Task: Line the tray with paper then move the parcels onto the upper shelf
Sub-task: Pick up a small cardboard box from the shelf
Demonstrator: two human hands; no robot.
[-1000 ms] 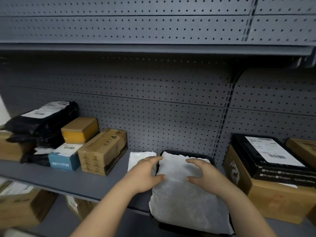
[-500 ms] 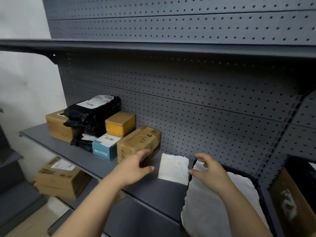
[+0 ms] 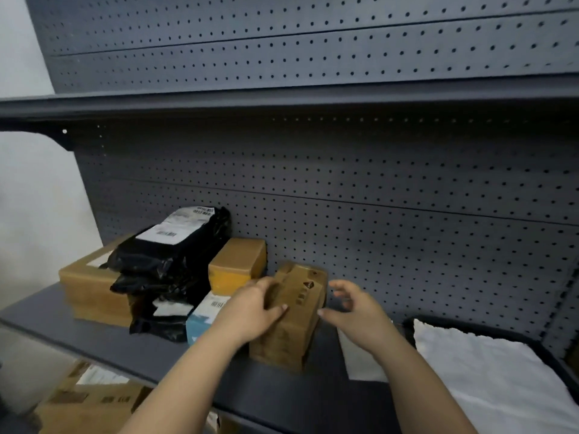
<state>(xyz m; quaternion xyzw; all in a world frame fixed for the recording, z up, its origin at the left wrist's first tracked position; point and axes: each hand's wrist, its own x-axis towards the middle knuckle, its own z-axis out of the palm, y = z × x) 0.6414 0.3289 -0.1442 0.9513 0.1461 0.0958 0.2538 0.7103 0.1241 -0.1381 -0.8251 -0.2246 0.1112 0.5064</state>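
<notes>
A long brown cardboard parcel point(image 3: 297, 311) stands on the middle shelf point(image 3: 94, 343). My left hand point(image 3: 250, 311) lies on its left top edge, fingers curled over it. My right hand point(image 3: 351, 311) hovers open just right of the box, not touching it. At the lower right, white paper point(image 3: 488, 380) covers the black tray point(image 3: 551, 355). Left of the box are a yellow-brown box point(image 3: 236, 264), a blue and white box point(image 3: 203, 314), black mailer bags point(image 3: 169, 264) and a large cardboard box point(image 3: 84, 286). The upper shelf point(image 3: 282, 98) runs across above.
A loose white sheet point(image 3: 360, 358) lies on the shelf between the brown parcel and the tray. Perforated grey back panels point(image 3: 407, 198) close the rear. Cardboard boxes point(image 3: 91, 399) sit on a lower level at bottom left. A white wall point(image 3: 37, 214) is at the left.
My view swung left, away from the lined tray. Both hands left the paper and moved to the long brown parcel; the left hand now rests on it.
</notes>
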